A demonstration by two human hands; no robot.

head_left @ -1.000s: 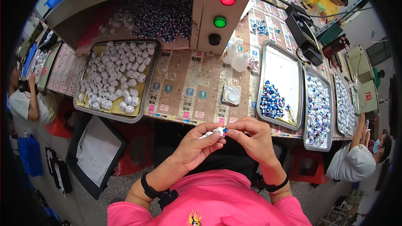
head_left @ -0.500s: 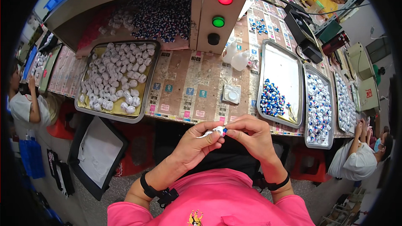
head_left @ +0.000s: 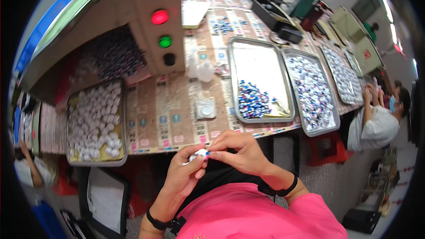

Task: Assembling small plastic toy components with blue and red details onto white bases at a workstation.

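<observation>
My left hand (head_left: 188, 167) is closed around a small white rounded plastic piece (head_left: 199, 154), just in front of the table's near edge. My right hand (head_left: 239, 151) has thumb and fingertips pinched on a tiny blue part (head_left: 207, 153) at the white piece's right end. The two hands nearly touch, and fingers cover much of both parts. To the left, a metal tray (head_left: 96, 163) holds many similar white pieces (head_left: 94, 126). On the right, a white-lined tray (head_left: 256, 62) has a heap of small blue, white and red parts (head_left: 253, 101) in its near half.
A beige machine housing (head_left: 141, 53) with red and green lights stands at the back left, loose parts inside it. White bottles (head_left: 204, 71) and a small square block (head_left: 205, 109) sit mid-table. Further right is a tray of mixed pieces (head_left: 310, 90); a co-worker (head_left: 374, 117) sits beyond.
The view has turned to the right, so the trays and machine appear further left. My hands stay together on the white piece and the blue part.
</observation>
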